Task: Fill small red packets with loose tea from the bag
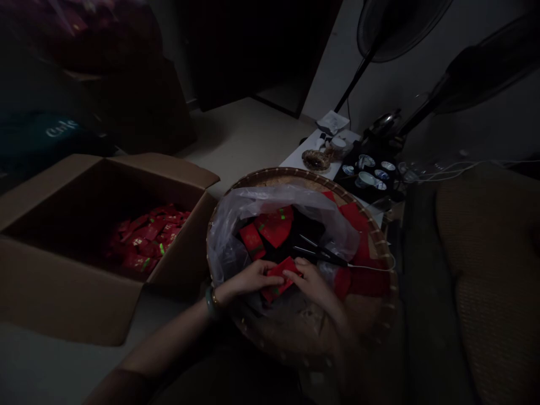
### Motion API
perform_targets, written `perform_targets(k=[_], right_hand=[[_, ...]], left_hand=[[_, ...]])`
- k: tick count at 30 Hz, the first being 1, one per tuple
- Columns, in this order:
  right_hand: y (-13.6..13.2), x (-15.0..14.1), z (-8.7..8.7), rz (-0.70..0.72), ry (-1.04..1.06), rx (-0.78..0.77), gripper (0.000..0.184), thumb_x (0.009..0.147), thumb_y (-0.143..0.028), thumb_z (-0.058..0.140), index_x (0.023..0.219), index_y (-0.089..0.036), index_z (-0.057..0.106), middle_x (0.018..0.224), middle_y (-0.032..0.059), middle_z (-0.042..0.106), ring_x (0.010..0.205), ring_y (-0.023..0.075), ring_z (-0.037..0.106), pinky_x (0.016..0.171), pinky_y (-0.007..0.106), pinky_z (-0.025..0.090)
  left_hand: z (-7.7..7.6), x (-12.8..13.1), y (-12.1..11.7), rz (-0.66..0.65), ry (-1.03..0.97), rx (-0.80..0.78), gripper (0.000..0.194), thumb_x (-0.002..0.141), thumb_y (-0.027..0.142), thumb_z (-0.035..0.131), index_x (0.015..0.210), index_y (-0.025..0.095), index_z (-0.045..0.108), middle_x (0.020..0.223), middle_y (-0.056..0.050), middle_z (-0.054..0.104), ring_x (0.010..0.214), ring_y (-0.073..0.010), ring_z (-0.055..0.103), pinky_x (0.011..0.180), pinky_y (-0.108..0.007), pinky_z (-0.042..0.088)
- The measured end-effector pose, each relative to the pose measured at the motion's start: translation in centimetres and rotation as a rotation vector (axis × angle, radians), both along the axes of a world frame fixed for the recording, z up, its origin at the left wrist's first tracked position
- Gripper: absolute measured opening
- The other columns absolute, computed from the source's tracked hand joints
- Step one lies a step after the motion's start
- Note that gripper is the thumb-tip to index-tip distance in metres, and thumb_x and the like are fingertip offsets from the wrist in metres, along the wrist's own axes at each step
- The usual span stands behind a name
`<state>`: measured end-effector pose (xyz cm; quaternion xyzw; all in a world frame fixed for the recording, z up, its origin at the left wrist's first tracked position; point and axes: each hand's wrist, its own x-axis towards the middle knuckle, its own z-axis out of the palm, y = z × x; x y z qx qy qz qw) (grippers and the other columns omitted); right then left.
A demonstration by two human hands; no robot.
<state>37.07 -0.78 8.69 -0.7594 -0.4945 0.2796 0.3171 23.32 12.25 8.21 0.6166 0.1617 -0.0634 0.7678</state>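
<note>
My left hand (255,278) and my right hand (315,286) hold a small red packet (280,273) between them, fingers and thumbs closed on its two sides. It is above a round woven bamboo tray (366,333). Just past my hands, a clear plastic bag (278,194) lies open on the tray, with red packets (274,226) marked in green and gold inside. A black tong-like tool resembling a hair straightener (323,256) rests there with its arms apart, a white cord leading right. Flat red pieces (356,216) lie at the tray's right side.
An open cardboard box (181,253) with a heap of red packets (147,239) stands on the left. Beyond the tray, a low table carries teacups (365,180), a kettle (385,121) and a brown woven item (315,160). Dark fans (400,28) stand by the wall; a woven seat (493,253) is right.
</note>
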Motion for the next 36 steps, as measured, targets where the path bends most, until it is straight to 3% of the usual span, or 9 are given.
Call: perform_targets(k=[4, 8, 12, 18, 23, 26, 31, 34, 36], right_hand=[[0.3, -0.2, -0.2, -0.221, 0.206, 0.080, 0.021, 0.073, -0.038, 0.061, 0.077, -0.017, 0.064, 0.071, 0.0017, 0.060, 0.065, 0.0154, 0.055, 0.060, 0.026, 0.043], [0.8, -0.7, -0.6, -0.447, 0.417, 0.183, 0.042, 0.064, -0.040, 0.067, 0.098, -0.017, 0.058, 0.064, -0.0015, 0.059, 0.056, 0.0139, 0.055, 0.047, 0.023, 0.043], [1.1, -0.9, -1.0, -0.540, 0.425, 0.151, 0.037, 0.059, -0.044, 0.070, 0.079, -0.015, 0.062, 0.058, 0.0000, 0.058, 0.047, 0.0121, 0.050, 0.042, 0.023, 0.041], [1.3, -0.9, -1.2, -0.472, 0.479, 0.160, 0.033, 0.063, -0.045, 0.066, 0.078, -0.015, 0.064, 0.063, 0.0012, 0.061, 0.051, 0.0127, 0.052, 0.044, 0.023, 0.041], [1.2, -1.0, -1.6, -0.441, 0.438, 0.118, 0.027, 0.066, -0.042, 0.064, 0.063, -0.015, 0.062, 0.052, -0.0014, 0.055, 0.045, 0.0111, 0.047, 0.041, 0.022, 0.037], [1.1, -0.7, -1.8, -0.411, 0.441, 0.120, 0.028, 0.067, -0.043, 0.064, 0.068, -0.015, 0.064, 0.058, 0.0001, 0.060, 0.050, 0.0130, 0.051, 0.046, 0.023, 0.040], [1.4, -0.4, -1.2, -0.367, 0.207, 0.158, 0.031, 0.071, -0.042, 0.062, 0.090, -0.018, 0.065, 0.082, 0.0039, 0.067, 0.074, 0.0177, 0.060, 0.068, 0.027, 0.046], [1.8, -0.9, -0.8, -0.304, -0.016, 0.138, 0.025, 0.075, -0.044, 0.060, 0.075, -0.019, 0.065, 0.071, 0.0024, 0.065, 0.067, 0.0162, 0.059, 0.065, 0.026, 0.043], [2.0, -1.3, -0.8, -0.259, -0.126, 0.151, 0.028, 0.077, -0.044, 0.059, 0.064, -0.019, 0.062, 0.063, 0.0016, 0.062, 0.062, 0.0148, 0.056, 0.061, 0.025, 0.040]], left_hand=[[-0.2, 0.3, -0.3, 0.137, 0.028, -0.126, 0.045, 0.068, 0.054, 0.062, 0.069, 0.009, 0.064, 0.054, 0.004, 0.048, 0.051, -0.0056, 0.035, 0.051, -0.019, 0.028], [-0.7, 0.6, -0.8, 0.282, 0.064, -0.277, 0.045, 0.062, 0.053, 0.067, 0.070, 0.008, 0.065, 0.060, 0.001, 0.057, 0.055, -0.0074, 0.044, 0.056, -0.020, 0.033], [-0.7, 0.5, -1.0, 0.241, 0.047, -0.338, 0.041, 0.058, 0.045, 0.074, 0.078, 0.009, 0.066, 0.069, -0.001, 0.062, 0.059, -0.0085, 0.050, 0.060, -0.020, 0.037], [-1.0, 0.3, -1.0, 0.166, 0.069, -0.278, 0.040, 0.051, 0.036, 0.079, 0.077, 0.009, 0.065, 0.065, 0.000, 0.062, 0.055, -0.0081, 0.051, 0.058, -0.020, 0.039], [-1.3, 0.4, -0.9, 0.109, 0.050, -0.177, 0.039, 0.050, 0.028, 0.080, 0.080, 0.009, 0.064, 0.066, 0.003, 0.059, 0.057, -0.0071, 0.048, 0.058, -0.018, 0.038], [-1.2, 0.2, -0.7, 0.076, 0.035, -0.120, 0.039, 0.049, 0.024, 0.078, 0.082, 0.009, 0.064, 0.068, 0.003, 0.059, 0.060, -0.0081, 0.048, 0.060, -0.019, 0.038], [-0.8, 0.1, -1.0, 0.054, 0.047, 0.103, 0.034, 0.054, 0.020, 0.072, 0.085, 0.009, 0.063, 0.070, 0.003, 0.059, 0.063, -0.0105, 0.050, 0.060, -0.019, 0.039], [-0.9, 0.2, -1.4, 0.064, 0.025, 0.233, 0.031, 0.056, 0.018, 0.069, 0.085, 0.010, 0.064, 0.072, 0.003, 0.060, 0.065, -0.0110, 0.050, 0.060, -0.018, 0.039], [-1.1, 0.4, -1.6, 0.088, 0.022, 0.228, 0.030, 0.055, 0.020, 0.070, 0.082, 0.010, 0.063, 0.071, 0.003, 0.059, 0.065, -0.0108, 0.049, 0.059, -0.018, 0.039]])
